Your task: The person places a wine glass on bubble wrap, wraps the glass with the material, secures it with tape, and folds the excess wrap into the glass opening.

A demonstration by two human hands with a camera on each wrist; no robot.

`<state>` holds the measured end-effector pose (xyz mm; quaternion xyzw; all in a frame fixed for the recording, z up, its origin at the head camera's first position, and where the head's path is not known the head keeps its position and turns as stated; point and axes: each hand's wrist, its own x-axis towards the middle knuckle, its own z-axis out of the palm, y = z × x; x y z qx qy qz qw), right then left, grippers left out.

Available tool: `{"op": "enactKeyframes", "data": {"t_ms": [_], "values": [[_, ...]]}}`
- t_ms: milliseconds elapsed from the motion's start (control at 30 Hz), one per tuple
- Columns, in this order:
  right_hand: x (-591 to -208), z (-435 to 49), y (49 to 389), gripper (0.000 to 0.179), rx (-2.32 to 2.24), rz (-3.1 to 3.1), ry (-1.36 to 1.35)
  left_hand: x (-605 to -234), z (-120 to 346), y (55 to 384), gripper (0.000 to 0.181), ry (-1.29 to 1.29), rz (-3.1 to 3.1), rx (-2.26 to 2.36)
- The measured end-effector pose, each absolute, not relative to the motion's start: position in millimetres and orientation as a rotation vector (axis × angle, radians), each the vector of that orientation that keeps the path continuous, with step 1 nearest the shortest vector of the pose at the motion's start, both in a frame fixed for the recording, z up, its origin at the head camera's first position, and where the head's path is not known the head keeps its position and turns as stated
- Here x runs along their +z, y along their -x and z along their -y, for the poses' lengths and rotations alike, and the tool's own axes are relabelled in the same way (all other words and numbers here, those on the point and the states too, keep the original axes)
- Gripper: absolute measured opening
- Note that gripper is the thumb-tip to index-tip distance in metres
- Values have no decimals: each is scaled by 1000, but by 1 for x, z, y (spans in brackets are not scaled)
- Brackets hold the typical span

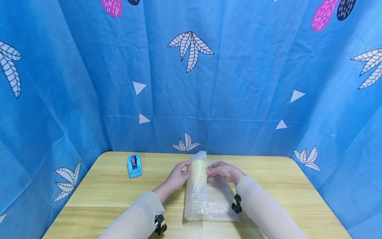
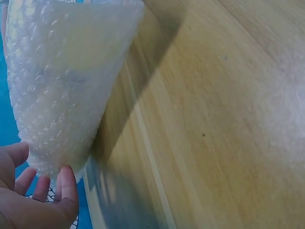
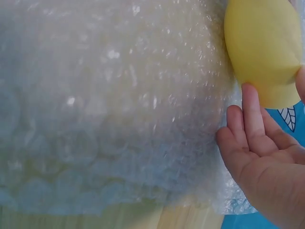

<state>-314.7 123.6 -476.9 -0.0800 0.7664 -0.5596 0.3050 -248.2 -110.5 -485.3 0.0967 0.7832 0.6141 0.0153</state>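
Observation:
A sheet of bubble wrap (image 1: pixel 221 209) lies on the table, its left side folded over a smooth, rounded yellow object (image 3: pixel 262 43). In the head view, yellow shows through the wrap near the far end; the object's full shape is hidden. My left hand (image 1: pixel 176 177) is at the left of the wrapped bundle, thumb and fingers bent against the bubble wrap (image 2: pixel 57 95). On the other side, my right hand (image 1: pixel 224 171) holds the yellow object near its narrower end. The right thumb and fingertips (image 3: pixel 251 93) touch its bare surface.
A blue tape dispenser (image 1: pixel 134 166) stands on the wooden table (image 1: pixel 268 186), left of the bundle. Blue patterned curtains (image 1: pixel 247 76) hang behind the table and along both sides.

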Motion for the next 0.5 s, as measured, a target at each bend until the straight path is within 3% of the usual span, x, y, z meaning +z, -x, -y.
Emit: {"op": "enactKeyframes", "data": {"t_ms": [500], "values": [[-472,-123,311,45,-1460,-2055,140,-490,112,250,44,-388,-2526,1795]]}}
